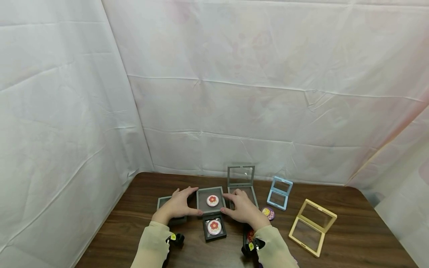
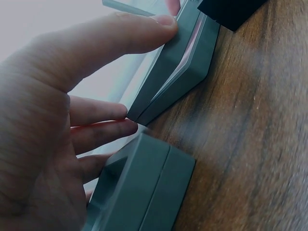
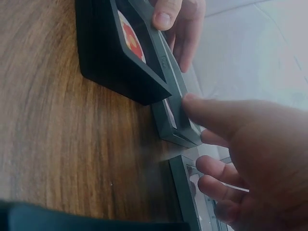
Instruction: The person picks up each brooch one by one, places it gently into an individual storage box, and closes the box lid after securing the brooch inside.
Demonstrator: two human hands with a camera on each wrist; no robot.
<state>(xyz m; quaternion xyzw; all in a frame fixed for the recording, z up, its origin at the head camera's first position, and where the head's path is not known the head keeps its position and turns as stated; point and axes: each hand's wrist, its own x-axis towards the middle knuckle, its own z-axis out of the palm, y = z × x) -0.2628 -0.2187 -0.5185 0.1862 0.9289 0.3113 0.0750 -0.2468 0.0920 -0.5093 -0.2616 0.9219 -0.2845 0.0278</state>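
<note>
The left hand [image 1: 177,203] is gripping the left side of a square grey display case [image 1: 203,205], its thumb pressing near the closer corner and its index finger reaching to the farther one. The right hand [image 1: 242,208] is gripping the opposite side, thumb and index finger held apart with the case's edge between them. The case is lying on the wooden table [image 1: 118,230] between the two hands, and a red-flower badge [image 1: 212,200] is showing through its clear window (a narrow gap is running between its two frames, seen from the left wrist).

Just on the near side, a black display case [image 1: 215,238] is holding another red-flower badge [image 1: 214,227]. A second grey case [image 1: 162,201] is lying partly hidden by the left hand. Behind the right hand, an unfolded grey case [image 1: 241,184] is standing with its lid raised. Farther right, a blue folding case [image 1: 279,192] and a yellow folding case [image 1: 322,231] are resting unfolded, while a purple badge [image 1: 272,216] is lying beside the right hand.
</note>
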